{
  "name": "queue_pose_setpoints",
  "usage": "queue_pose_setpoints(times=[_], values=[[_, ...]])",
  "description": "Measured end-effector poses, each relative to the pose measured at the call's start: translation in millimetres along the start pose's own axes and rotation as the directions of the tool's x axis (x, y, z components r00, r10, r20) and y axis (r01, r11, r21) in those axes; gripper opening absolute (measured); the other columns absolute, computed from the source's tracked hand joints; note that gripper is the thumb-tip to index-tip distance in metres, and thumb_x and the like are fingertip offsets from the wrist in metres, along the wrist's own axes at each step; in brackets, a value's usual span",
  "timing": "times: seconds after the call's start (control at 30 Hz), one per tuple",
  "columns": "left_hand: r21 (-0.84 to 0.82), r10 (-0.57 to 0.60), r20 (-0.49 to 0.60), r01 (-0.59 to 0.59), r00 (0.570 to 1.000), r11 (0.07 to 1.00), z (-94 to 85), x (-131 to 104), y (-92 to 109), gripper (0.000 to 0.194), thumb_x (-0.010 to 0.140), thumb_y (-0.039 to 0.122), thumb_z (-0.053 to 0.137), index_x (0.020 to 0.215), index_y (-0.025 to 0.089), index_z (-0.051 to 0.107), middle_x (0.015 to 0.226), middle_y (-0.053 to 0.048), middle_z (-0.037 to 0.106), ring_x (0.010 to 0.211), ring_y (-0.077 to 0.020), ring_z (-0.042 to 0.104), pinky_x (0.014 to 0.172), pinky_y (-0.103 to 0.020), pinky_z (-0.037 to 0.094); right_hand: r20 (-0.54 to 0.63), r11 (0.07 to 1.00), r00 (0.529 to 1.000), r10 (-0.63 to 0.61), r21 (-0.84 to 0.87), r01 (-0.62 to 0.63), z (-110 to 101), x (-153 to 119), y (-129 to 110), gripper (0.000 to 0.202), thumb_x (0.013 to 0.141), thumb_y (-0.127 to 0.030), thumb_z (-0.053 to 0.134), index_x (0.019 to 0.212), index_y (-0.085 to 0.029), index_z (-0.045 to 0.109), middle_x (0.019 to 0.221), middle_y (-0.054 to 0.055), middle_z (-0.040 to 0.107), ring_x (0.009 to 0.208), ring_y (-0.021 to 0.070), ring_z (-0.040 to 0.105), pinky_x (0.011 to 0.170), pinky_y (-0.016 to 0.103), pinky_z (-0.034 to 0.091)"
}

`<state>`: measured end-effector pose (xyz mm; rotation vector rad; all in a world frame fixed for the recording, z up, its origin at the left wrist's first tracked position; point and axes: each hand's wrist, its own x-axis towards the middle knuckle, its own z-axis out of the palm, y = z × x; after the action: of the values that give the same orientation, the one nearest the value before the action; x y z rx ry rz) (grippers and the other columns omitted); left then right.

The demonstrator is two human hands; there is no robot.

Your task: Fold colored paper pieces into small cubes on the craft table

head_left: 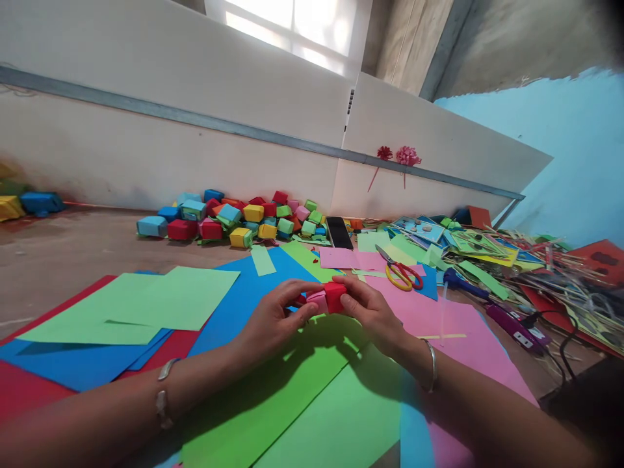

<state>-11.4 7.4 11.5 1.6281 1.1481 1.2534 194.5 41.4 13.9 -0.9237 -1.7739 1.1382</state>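
Note:
Both hands meet at the middle of the view, above green paper (273, 396). My left hand (280, 315) pinches a small pink paper piece (318, 299), its fingers closed around it. My right hand (373, 312) has its thumb and fingers closed on a red paper box (335, 297). The pink piece touches the red box's left side, and some red paper shows behind the left fingertips. How the two pieces join cannot be made out.
Many small coloured paper boxes (253, 213) are heaped by the white board. Right of them lie a black phone (339, 233), scissors (400, 270), a blue glue gun (465, 285) and a purple power strip (517, 329). Green sheets (195, 296) lie at left.

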Motion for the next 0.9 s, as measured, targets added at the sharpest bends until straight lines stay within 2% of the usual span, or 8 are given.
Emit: queue_pose_setpoints(times=[0.13,0.23,0.33,0.5,0.67,0.9], values=[[-0.04,-0.127,-0.017,0.127,0.992,0.991,1.7,-0.5,3.4,0.041,0.074,0.048,0.072,0.103,0.019,0.07,0.082,-0.006,0.071,0.061,-0.0172,0.06,0.055,-0.029,0.051,0.028,1.0,0.999,0.019,0.01,-0.019,-0.8,-0.2,0.6,0.033,0.092,-0.041,0.058,0.12,-0.024,0.065,0.122,0.008,0.067,0.106,0.0209,0.065,0.089,0.037,0.058],[-0.084,-0.175,-0.015,0.173,0.985,0.981,2.6,-1.1,4.9,0.042,0.072,0.051,0.073,0.099,0.019,0.069,0.074,-0.004,0.068,0.06,-0.0182,0.06,0.055,-0.03,0.052,0.025,1.0,1.0,0.001,-0.024,0.0,-1.1,-0.5,-1.5,0.032,0.093,-0.04,0.057,0.118,-0.023,0.066,0.121,0.008,0.067,0.106,0.021,0.065,0.091,0.039,0.057],[-0.112,-0.174,-0.02,0.171,0.985,0.979,2.7,-0.7,4.7,0.044,0.071,0.054,0.073,0.097,0.018,0.07,0.074,-0.004,0.068,0.062,-0.0188,0.061,0.057,-0.031,0.053,0.05,0.997,0.999,-0.015,-0.069,0.019,0.1,-1.0,-2.2,0.033,0.092,-0.037,0.057,0.12,-0.023,0.065,0.117,0.008,0.068,0.105,0.0207,0.065,0.093,0.04,0.056],[-0.112,-0.14,-0.047,0.134,0.989,0.985,3.2,0.8,4.1,0.041,0.071,0.053,0.074,0.094,0.019,0.072,0.082,-0.005,0.071,0.063,-0.0172,0.061,0.059,-0.029,0.051,0.104,0.989,0.992,-0.067,-0.124,0.08,4.7,-2.4,4.0,0.058,0.076,-0.022,0.07,0.132,-0.024,0.057,0.128,0.01,0.063,0.106,0.0221,0.066,0.087,0.037,0.059],[-0.141,-0.153,-0.053,0.144,0.987,0.979,5.5,-0.2,6.3,0.042,0.07,0.054,0.074,0.093,0.02,0.071,0.077,-0.002,0.069,0.059,-0.015,0.059,0.054,-0.026,0.048,0.085,0.949,0.98,-0.18,-0.248,0.195,6.1,-3.9,5.3,0.046,0.081,-0.019,0.065,0.126,-0.024,0.06,0.126,0.009,0.064,0.11,0.0226,0.063,0.086,0.036,0.059],[-0.197,-0.147,-0.068,0.131,0.987,0.972,5.9,0.4,6.2,0.04,0.066,0.055,0.077,0.085,0.02,0.068,0.069,0.001,0.062,0.053,-0.0114,0.054,0.048,-0.023,0.042,0.089,0.943,0.978,-0.188,-0.262,0.205,6.9,-5.0,1.8,0.045,0.081,-0.021,0.065,0.126,-0.024,0.059,0.13,0.01,0.062,0.114,0.0236,0.062,0.083,0.034,0.061]])
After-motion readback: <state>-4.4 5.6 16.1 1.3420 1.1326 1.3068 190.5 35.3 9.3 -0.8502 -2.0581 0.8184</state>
